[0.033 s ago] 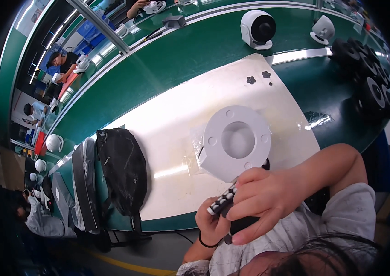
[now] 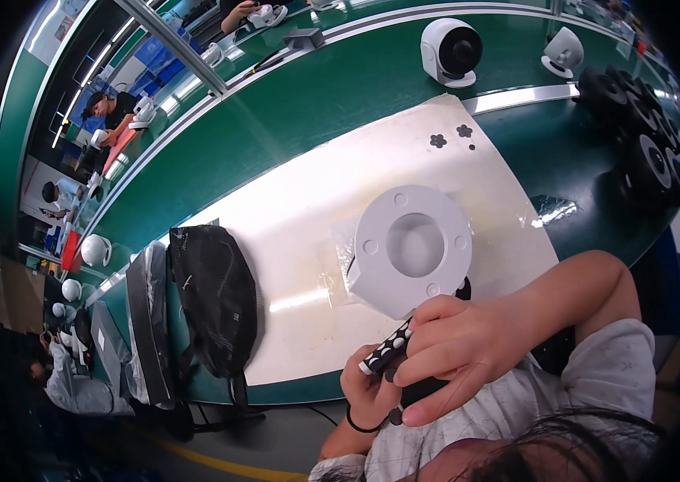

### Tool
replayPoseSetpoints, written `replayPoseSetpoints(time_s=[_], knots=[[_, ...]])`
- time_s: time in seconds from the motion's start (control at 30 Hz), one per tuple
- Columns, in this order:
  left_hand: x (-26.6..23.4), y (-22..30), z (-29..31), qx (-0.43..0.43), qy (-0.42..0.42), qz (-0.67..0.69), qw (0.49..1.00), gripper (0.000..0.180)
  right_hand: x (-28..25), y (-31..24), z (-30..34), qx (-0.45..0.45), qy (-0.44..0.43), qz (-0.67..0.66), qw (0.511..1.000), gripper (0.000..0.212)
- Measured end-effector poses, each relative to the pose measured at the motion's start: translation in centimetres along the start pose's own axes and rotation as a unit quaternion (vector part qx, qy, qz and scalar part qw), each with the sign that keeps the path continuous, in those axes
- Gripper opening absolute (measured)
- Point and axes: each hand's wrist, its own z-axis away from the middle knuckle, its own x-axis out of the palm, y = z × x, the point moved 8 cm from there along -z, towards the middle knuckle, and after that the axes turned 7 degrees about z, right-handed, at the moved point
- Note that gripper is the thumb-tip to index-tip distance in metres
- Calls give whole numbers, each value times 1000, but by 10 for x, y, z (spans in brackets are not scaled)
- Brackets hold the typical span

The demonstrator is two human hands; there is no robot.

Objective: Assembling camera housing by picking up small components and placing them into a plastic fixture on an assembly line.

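Near the table's front edge, my left hand (image 2: 368, 394) is closed round the lower end of a black strip with white round dots (image 2: 389, 350). My right hand (image 2: 460, 345) bends over the strip's other end, its fingers curled against it; the exact grip of its fingertips is hidden. A small dark round piece (image 2: 395, 417) shows by the right hand's lower fingertip, and a dark shape lies partly hidden under that palm. Just beyond the hands, a white ring-shaped base (image 2: 452, 215) with a deep round hollow and several small round recesses rests on the white mat (image 2: 300, 241).
Two black flower-shaped pieces (image 2: 437, 140) and a black dot lie at the mat's far end. Beyond stands a white camera-like device (image 2: 439, 48); black round units (image 2: 649, 173) cluster at right. A black bag (image 2: 213, 297) lies at left. Other people work at far benches.
The dotted strip has turned slightly in my hands, so its white dots show more plainly. The white base and the mat are where they were.
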Motion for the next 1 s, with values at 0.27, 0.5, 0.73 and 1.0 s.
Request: replayPoseSetpoints(time_s=[0.27, 0.5, 0.73, 1.0], knots=[[-1, 10, -5, 31, 71, -39, 996, 22, -68, 83, -5, 245, 162, -98, 951, 70], [-4, 7, -4, 11, 95, -8, 995, 23, -66, 116, 9, 343, 162, -133, 916, 72], [-4, 8, -5, 7, 96, 2, 995, 24, -69, 100, 2, 258, 105, -51, 959, 75], [-4, 5, -3, 13, 95, 23, 995, 24, -69, 66, -10, 190, 4, 128, 973, 63]])
